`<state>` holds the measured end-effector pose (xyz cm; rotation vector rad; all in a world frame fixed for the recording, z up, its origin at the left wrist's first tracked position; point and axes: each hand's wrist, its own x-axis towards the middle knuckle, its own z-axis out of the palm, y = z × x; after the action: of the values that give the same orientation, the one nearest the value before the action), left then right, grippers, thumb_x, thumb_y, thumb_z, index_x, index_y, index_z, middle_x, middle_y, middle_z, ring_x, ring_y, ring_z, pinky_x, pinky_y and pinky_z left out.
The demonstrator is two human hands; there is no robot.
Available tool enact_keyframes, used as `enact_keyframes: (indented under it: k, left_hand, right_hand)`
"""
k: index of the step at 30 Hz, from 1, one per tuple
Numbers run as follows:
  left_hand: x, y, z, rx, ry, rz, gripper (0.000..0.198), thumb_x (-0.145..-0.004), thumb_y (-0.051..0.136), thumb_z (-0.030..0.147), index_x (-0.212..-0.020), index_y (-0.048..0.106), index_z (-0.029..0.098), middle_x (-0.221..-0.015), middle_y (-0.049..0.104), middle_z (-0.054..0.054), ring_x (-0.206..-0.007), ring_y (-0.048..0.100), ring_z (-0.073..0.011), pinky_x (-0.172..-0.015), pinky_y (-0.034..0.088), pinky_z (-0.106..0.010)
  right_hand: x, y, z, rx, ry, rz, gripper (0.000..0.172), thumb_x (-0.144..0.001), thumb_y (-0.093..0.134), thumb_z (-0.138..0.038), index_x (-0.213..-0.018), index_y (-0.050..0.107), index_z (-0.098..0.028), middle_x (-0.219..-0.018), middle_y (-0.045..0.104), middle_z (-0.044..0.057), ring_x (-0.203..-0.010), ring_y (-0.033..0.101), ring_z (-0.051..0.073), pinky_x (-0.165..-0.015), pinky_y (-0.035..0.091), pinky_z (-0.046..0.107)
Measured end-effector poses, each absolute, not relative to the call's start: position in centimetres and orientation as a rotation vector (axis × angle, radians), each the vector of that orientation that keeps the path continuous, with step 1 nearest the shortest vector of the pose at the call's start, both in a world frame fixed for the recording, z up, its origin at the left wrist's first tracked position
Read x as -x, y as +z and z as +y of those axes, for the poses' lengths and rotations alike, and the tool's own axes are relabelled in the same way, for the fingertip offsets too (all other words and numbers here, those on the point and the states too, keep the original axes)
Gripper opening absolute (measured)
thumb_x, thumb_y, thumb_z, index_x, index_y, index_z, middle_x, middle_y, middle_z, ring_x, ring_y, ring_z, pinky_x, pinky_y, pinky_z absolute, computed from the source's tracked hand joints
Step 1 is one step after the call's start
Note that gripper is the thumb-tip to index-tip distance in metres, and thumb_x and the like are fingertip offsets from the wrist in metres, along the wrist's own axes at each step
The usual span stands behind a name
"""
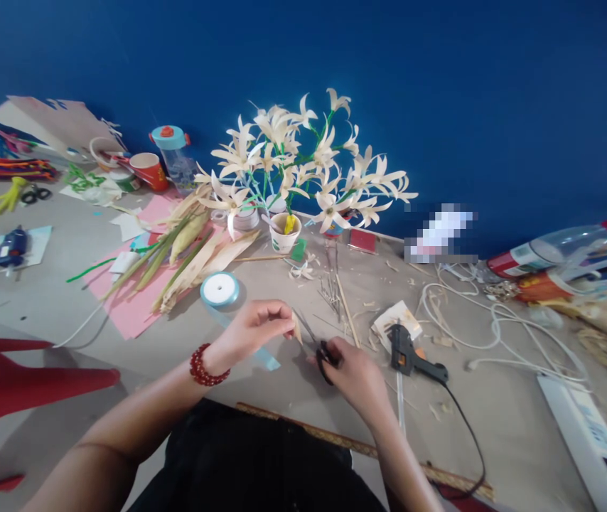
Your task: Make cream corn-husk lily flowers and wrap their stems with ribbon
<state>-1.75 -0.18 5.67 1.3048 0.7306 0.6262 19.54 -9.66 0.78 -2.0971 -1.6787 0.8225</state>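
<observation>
Two hands work over the near side of the table [293,390]: the left hand [261,326] pinches a pale sliver [297,329]; just right of it, the right hand [357,373] grips scissors [325,364]. Trimming seems the step; the next cut calls for a steady pinch.

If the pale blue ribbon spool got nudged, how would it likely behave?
Lying flat, the ribbon spool would probably slide rather than roll. Its loose ribbon tail looks thin, so it would likely flop and trail.
</observation>
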Motion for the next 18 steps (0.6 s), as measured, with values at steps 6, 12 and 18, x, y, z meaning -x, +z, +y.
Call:
enact_keyframes:
  k: [6,12,18]
  left_hand:
    - [1.3,4.9,-0.4,-1.312,0.696,0.758,0.017,-0.086,0.060,0.025,-0.073,0.062,0.014,-0.075,0.066,-0.004,-0.074,0.059,-0.0148,-0.073,0.046,-0.028]
    - [1.0,4.1,-0.6,-1.240,0.756,0.743,0.017,-0.085,0.061,0.024,-0.072,0.057,0.015,-0.074,0.062,-0.002,-0.073,0.056,-0.0129,-0.071,0.044,-0.025]
    - [0.9,3.8,-0.8,-1.189,0.793,0.715,0.016,-0.085,0.062,0.023,-0.072,0.056,0.015,-0.076,0.060,-0.002,-0.073,0.053,-0.0120,-0.070,0.043,-0.025]
  right_hand:
    - [-19.1,1.1,-10.2,1.749,1.126,-1.563,0.038,-0.083,0.059,-0.056,-0.071,0.047,-0.023,-0.060,0.048,-0.004,-0.054,0.044,0.014,-0.052,0.033,0.023]
    - [-18.7,1.1,-10.1,2.205,0.593,-1.818,0.025,-0.081,0.069,-0.046,-0.084,0.063,-0.022,-0.078,0.069,0.003,-0.074,0.063,0.022,-0.059,0.037,0.027]
    - [-18.4,1.3,-10.1,2.347,0.318,-1.968,0.022,-0.081,0.071,-0.036,-0.098,0.065,-0.024,-0.096,0.072,0.004,-0.088,0.066,0.024,-0.060,0.037,0.028]
